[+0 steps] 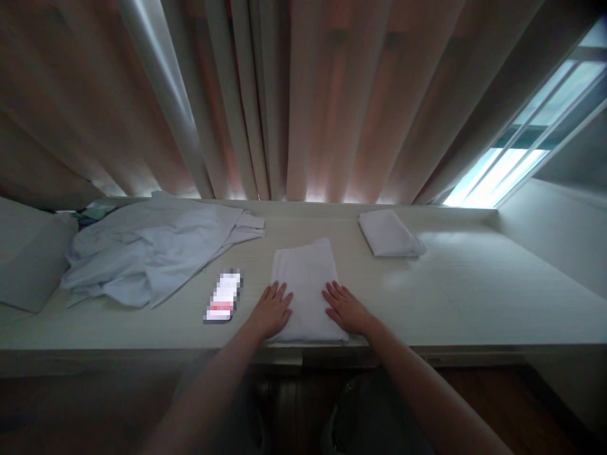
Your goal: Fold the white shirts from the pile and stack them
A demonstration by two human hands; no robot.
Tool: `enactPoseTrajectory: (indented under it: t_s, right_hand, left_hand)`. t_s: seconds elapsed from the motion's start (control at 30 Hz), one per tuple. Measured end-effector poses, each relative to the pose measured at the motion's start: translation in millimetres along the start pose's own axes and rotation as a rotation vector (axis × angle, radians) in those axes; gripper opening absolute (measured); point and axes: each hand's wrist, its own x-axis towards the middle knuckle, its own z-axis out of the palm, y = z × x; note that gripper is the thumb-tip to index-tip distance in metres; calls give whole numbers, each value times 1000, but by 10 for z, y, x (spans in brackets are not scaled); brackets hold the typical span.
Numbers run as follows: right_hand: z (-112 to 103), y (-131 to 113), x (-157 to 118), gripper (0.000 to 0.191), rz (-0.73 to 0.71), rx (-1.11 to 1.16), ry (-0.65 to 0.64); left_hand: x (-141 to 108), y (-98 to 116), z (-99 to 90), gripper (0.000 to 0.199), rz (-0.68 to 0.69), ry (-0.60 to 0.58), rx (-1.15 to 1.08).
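Observation:
A folded white cloth (307, 291) lies flat near the front edge of the pale table, its far end a little uneven. My left hand (272, 309) rests on its left border with the fingers spread. Across from it, my right hand (347, 308) lies flat on the right border, fingers also apart. Neither hand grips anything. Farther back to the right sits a smaller folded white cloth (389, 234), with a loose corner sticking out on its right side. A heap of crumpled white fabric (156, 246) spreads over the left part of the table.
Between the heap and my left hand lies a phone (224, 297) with a blurred, lit screen. A grey-white boxy object (28, 253) stands at the far left. Long curtains (332, 107) hang behind the table (474, 297), and a window (516, 145) shows at right.

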Motion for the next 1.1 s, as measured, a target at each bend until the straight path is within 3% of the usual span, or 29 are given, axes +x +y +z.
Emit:
enactPoseTrajectory:
  t_s: [0.17, 0.37, 0.53, 0.73, 0.87, 0.97, 1.1]
  right_hand:
    - [31, -89, -162, 60, -124, 25, -41]
    - [239, -172, -231, 62, -81, -7, 18]
    - [204, -202, -224, 61, -65, -7, 29]
    - [159, -92, -483, 50, 23, 51, 107]
    - [184, -36, -731, 59, 63, 89, 144]
    - [222, -107, -794, 71, 59, 83, 143]
    - [275, -257, -724, 70, 150, 36, 160]
  left_hand:
    - [-119, 174, 19, 51, 115, -23, -22]
    - [-194, 236, 127, 52, 111, 7, -36]
    - [-189, 257, 86, 51, 98, -2, -45]
    - [-386, 90, 57, 50, -16, -31, -81]
    - [-591, -80, 109, 53, -56, -22, -102]
    - [-660, -111, 151, 53, -53, -16, -101]
    - [-644, -60, 168, 53, -74, -17, -82]
